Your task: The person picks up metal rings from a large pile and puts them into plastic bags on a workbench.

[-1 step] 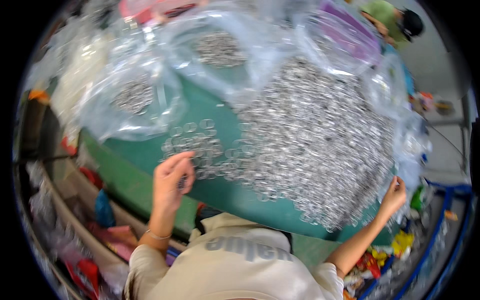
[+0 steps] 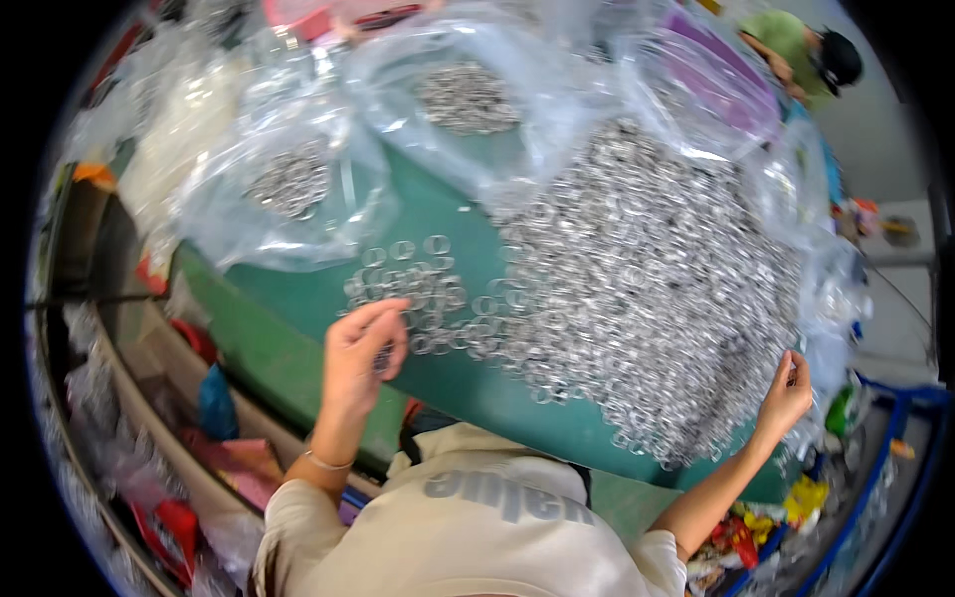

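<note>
A broad heap of small silvery metal rings (image 2: 657, 269) covers the right half of the green table. My left hand (image 2: 364, 350) is closed at the near edge of a smaller cluster of rings (image 2: 423, 284), with a few metal rings (image 2: 382, 358) showing in its curled fingers. At the right edge of the heap, my right hand (image 2: 787, 396) is closed, its fingertips pinched together. Something small and dark shows in its grip, perhaps rings, too blurred to be sure.
Clear plastic bags with rings inside, one at the left (image 2: 288, 184) and one at the back (image 2: 468, 98), lie open on the green table (image 2: 438, 199). A purple basin (image 2: 721, 70) stands far right, near a person in green (image 2: 781, 45). Cardboard boxes (image 2: 159, 378) line the left; a blue rack (image 2: 885, 438), the right.
The whole view has shifted slightly, so the table and both hands sit a little farther right in the picture. Both hands keep nearly the same closed poses.
</note>
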Tool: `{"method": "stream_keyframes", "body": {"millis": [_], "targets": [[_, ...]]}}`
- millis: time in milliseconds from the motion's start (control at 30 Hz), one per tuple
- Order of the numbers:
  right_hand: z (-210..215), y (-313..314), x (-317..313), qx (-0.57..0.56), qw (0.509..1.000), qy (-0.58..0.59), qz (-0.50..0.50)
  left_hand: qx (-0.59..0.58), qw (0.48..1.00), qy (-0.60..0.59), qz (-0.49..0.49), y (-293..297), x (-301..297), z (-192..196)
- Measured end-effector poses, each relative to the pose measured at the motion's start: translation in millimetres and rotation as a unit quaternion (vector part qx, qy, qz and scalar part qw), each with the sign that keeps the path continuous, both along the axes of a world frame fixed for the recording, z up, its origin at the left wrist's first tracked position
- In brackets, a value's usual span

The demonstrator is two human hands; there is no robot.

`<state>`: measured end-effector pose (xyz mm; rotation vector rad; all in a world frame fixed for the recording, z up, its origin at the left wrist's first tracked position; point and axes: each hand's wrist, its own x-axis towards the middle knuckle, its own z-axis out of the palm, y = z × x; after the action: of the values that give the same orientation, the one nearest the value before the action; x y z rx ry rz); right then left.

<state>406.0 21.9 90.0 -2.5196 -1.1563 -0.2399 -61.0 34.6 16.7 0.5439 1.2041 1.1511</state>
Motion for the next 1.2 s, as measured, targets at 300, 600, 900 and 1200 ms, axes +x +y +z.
{"method": "stream_keyframes", "body": {"millis": [300, 600, 900, 1200], "targets": [[-41.6, 66.2, -258.1, -0.088, 0.811, 0.145, 0.56, 0.167, 0.924, 0.343, -0.035, -3.9, 15.9, -5.4], [-44.4, 63.6, -268.4, -0.204, 0.785, 0.122, 0.572, 0.158, 0.856, 0.489, -0.048, -4.4, 4.7, -3.8], [-56.8, 79.3, -289.7, -0.188, 0.784, 0.069, 0.587, 0.178, 0.813, 0.55, -0.069, 6.8, 6.9, -4.4], [-73.7, 92.6, -313.3, -0.082, 0.763, 0.1, 0.633, 0.185, 0.83, 0.522, -0.059, 3.6, 13.6, -2.7]]}}
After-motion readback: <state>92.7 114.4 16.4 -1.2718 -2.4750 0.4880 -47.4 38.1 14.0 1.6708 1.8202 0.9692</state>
